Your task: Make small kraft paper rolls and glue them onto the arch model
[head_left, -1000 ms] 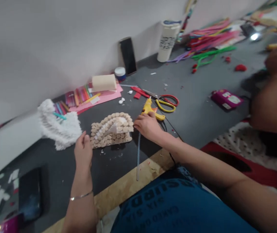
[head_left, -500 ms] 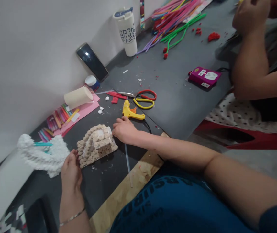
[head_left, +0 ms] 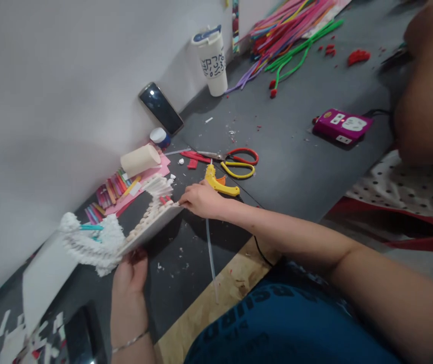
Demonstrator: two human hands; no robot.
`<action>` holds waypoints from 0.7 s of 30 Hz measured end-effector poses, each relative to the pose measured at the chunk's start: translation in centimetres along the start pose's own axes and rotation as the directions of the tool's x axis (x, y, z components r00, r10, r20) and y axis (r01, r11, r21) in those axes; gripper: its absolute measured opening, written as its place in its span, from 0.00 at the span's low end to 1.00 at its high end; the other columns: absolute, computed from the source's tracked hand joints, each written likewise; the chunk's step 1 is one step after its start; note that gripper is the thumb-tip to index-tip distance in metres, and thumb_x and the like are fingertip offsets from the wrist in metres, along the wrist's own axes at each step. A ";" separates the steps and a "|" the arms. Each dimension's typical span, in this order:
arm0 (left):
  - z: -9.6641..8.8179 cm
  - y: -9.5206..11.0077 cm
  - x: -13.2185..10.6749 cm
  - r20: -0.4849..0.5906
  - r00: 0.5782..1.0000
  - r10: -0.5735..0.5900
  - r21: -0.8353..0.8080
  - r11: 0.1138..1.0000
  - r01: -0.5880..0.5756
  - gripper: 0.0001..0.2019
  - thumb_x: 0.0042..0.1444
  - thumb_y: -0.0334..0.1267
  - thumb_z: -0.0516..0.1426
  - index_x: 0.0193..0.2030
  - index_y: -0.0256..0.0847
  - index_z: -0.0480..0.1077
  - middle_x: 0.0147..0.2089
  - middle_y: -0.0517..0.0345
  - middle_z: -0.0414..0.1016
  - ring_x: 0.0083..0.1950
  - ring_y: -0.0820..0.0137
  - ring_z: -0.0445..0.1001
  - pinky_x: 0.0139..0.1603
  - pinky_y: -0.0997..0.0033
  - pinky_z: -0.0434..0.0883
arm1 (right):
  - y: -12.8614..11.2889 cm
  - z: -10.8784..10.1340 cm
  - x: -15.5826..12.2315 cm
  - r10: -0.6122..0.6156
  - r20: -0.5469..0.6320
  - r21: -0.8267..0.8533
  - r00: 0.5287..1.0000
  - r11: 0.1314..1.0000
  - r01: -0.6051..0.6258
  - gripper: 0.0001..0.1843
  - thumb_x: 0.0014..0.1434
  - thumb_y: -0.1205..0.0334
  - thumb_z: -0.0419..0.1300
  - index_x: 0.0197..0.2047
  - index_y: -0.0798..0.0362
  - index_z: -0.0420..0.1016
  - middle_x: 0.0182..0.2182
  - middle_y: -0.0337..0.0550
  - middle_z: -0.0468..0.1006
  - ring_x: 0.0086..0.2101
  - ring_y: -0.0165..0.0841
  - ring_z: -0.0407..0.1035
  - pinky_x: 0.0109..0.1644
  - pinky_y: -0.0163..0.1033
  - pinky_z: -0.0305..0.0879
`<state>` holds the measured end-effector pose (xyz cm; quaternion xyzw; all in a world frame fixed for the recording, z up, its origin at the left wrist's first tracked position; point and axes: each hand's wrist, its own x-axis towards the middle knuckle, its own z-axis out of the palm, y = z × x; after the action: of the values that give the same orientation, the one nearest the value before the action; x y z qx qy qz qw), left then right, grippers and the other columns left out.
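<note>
A craft piece, a white board covered in small beige rolled discs, is lifted and tilted edge-on above the dark grey table. My left hand grips its lower left edge from below. My right hand pinches its right corner. Just beyond my right hand lies a yellow glue gun. A clear glue stick lies on the table under my right wrist.
Red and yellow scissors, a white fluffy piece, a cream roll, coloured sticks on pink paper, a phone and a cup stand along the wall. A magenta power strip and another person's arm are at right.
The disc-covered piece lay flat on the table; now both my hands have lifted and tilted it up on edge. The view has shifted slightly.
</note>
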<state>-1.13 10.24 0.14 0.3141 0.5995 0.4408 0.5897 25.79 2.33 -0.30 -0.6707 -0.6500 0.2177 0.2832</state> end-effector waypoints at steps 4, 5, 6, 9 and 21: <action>0.1 -1.1 -0.2 -0.004 0.999 0.050 -0.041 0.998 -0.050 0.11 0.57 0.23 0.54 0.34 0.42 0.74 0.33 0.63 0.78 0.30 0.79 0.72 0.28 0.87 0.71 | -0.1 0.2 -0.3 0.031 0.005 0.100 1.000 0.994 -0.031 0.14 0.64 0.66 0.56 0.46 0.53 0.81 0.43 0.49 0.81 0.44 0.39 0.74 0.48 0.42 0.59; 0.0 -1.3 -0.3 0.002 0.998 0.056 -0.037 0.998 -0.055 0.11 0.56 0.23 0.55 0.33 0.42 0.74 0.34 0.62 0.78 0.31 0.79 0.73 0.29 0.87 0.71 | -0.1 0.2 -0.4 0.040 0.004 0.134 0.999 0.990 -0.041 0.14 0.64 0.66 0.56 0.47 0.54 0.81 0.43 0.50 0.82 0.44 0.39 0.74 0.48 0.41 0.60; -0.2 -1.6 -0.5 0.011 0.998 0.060 -0.029 0.998 -0.060 0.10 0.54 0.23 0.56 0.33 0.42 0.75 0.35 0.61 0.79 0.33 0.78 0.74 0.30 0.86 0.72 | -0.1 0.1 -0.5 0.050 0.002 0.172 0.999 0.984 -0.050 0.14 0.64 0.67 0.56 0.47 0.54 0.81 0.44 0.50 0.82 0.44 0.39 0.74 0.48 0.40 0.62; -0.6 -2.0 -1.4 0.051 0.996 0.078 0.011 0.997 -0.079 0.08 0.52 0.27 0.59 0.37 0.42 0.76 0.41 0.57 0.81 0.43 0.71 0.78 0.42 0.78 0.76 | -0.3 0.0 -0.8 0.087 0.003 0.305 0.996 0.949 -0.084 0.15 0.63 0.69 0.55 0.50 0.53 0.79 0.44 0.47 0.82 0.42 0.37 0.75 0.48 0.39 0.65; -1.4 -1.5 -5.4 0.240 0.957 0.161 0.074 0.980 -0.184 0.21 0.59 0.51 0.55 0.57 0.49 0.71 0.58 0.50 0.76 0.61 0.56 0.72 0.61 0.56 0.71 | -2.6 -0.6 0.2 0.196 0.027 0.906 0.980 0.409 -0.107 0.09 0.59 0.53 0.58 0.35 0.50 0.70 0.25 0.34 0.71 0.26 0.27 0.64 0.31 0.35 0.60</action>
<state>-1.75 4.54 0.98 0.4425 0.5170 0.4214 0.5994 24.29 2.50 1.90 -0.4785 -0.3558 0.5285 0.6043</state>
